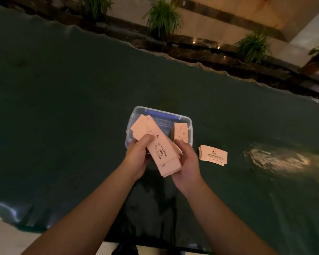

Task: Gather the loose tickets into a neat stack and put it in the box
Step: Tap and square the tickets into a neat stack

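Near the middle of the frame both hands hold a thick stack of long pale-pink paper tickets (156, 147), printed with a small coffee-cup drawing and dark lettering. The stack runs diagonally, its far end up and to the left over the box and its near end down and to the right between the two wrists. The left hand (136, 157) grips it from the left edge, thumb pressed flat on the printed top face and fingers curled beneath. The right hand (187, 162) clasps the lower right edge, fingers wrapped under and against the side (the lower sheets there look slightly fanned, not yet flush). Directly behind the hands sits a clear rectangular plastic box (189, 124), open at the top, resting on a dark green table surface (63, 107). Inside its right part another pink ticket bundle (180, 132) leans upright. To the right of the right hand, just beside the box's lower right corner, a shorter pile of pink tickets (213, 155) lies flat on the table, untouched. Potted green plants (163, 17) line the top of the frame.
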Demonstrator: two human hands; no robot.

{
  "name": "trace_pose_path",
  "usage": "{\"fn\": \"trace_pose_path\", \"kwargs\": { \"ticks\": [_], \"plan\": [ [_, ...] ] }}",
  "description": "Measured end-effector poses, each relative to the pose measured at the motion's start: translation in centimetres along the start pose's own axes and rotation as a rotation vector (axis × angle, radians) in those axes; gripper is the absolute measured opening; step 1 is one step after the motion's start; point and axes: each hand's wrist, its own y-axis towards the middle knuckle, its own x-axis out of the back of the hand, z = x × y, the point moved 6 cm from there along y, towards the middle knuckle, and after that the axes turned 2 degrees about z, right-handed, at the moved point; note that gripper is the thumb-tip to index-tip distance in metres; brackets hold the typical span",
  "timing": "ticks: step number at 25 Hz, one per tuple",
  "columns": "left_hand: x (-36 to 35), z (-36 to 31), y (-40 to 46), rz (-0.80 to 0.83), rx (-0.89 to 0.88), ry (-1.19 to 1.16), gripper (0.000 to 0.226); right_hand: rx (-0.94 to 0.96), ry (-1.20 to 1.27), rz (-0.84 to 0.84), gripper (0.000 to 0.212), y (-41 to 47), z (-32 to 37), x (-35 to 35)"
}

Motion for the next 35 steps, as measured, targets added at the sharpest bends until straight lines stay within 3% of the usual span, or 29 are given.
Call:
{"fn": "trace_pose_path", "kwargs": {
  "ticks": [2,6,13,22,26,30,35],
  "plan": [
    [-2.3,0.6,0.3,0.009,-0.028,-0.020,0.047,0.021,0.154,-0.038,0.050,-0.6,0.8,2.2],
    [-6.3,3.2,0.5,0.001,-0.053,-0.012,0.068,0.074,0.147,-0.081,0.069,-1.1,2.7,5.9],
    [-14.0,8.9,1.0,0.049,0.049,0.173,0.057,0.061,-0.043,-0.118,0.090,-0.4,9.0,17.0],
    [-17.4,12.9,1.7,0.052,0.043,0.859,0.070,0.189,-0.498,0.047,0.080,0.8,15.4,25.4],
    [-17.7,14.3,3.9,0.019,0.065,0.872,0.075,0.160,-0.560,0.037,0.081,3.0,15.3,26.4],
    [-17.7,16.0,7.4,-0.043,0.180,0.880,0.064,0.078,-0.616,-0.066,0.081,6.1,13.9,27.2],
    [-17.3,16.8,10.3,-0.092,0.312,0.927,0.070,0.015,-0.602,-0.183,0.063,8.6,11.8,27.4]
  ]
}}
